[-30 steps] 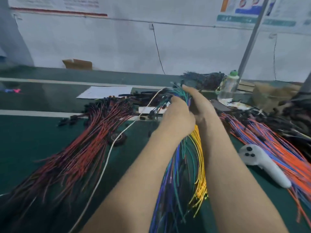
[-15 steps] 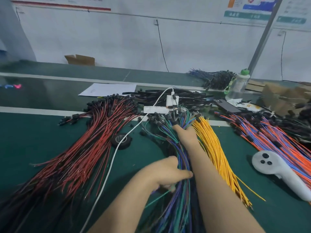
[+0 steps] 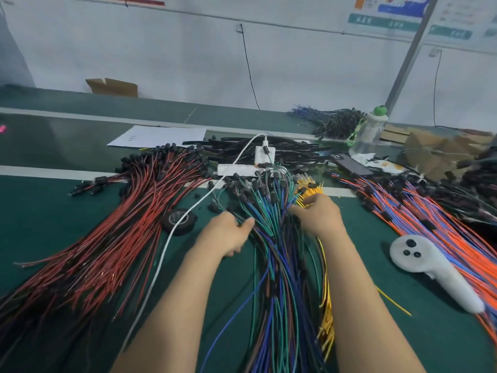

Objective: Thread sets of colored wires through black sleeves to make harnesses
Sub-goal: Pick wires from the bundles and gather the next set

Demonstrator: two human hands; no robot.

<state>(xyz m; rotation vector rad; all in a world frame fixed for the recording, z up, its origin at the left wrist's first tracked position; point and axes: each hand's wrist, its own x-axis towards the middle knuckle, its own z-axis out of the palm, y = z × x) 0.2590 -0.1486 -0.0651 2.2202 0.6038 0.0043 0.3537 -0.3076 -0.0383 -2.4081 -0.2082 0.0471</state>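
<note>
Strands of blue, green and brown form the wire bundle [image 3: 277, 254], which runs up the middle of the frame on the green table [image 3: 40, 211]. Its lower ends are cut off at the bottom edge and its black-capped upper ends are blurred. Yellow wires [image 3: 309, 191] lie along its right side, mostly hidden under the right forearm. Red-and-black wires [image 3: 121, 224] fan across the left, orange-and-blue wires [image 3: 435, 224] down the right, running out of frame. A black tape roll [image 3: 178, 221] and a white cable [image 3: 164, 251] lie just left of the bundle, a white controller [image 3: 430, 267] at lower right, and black sleeves [image 3: 242, 150] are heaped beyond a white power strip [image 3: 236, 169]. The left hand [image 3: 226, 238] sits at the bundle's left edge, thumb stretched onto the strands, fingers curled under the palm. The right hand [image 3: 320, 216] rests where bundle and yellow wires meet, fingers curled down among the strands. Whether either hand pinches a wire cannot be told.
</note>
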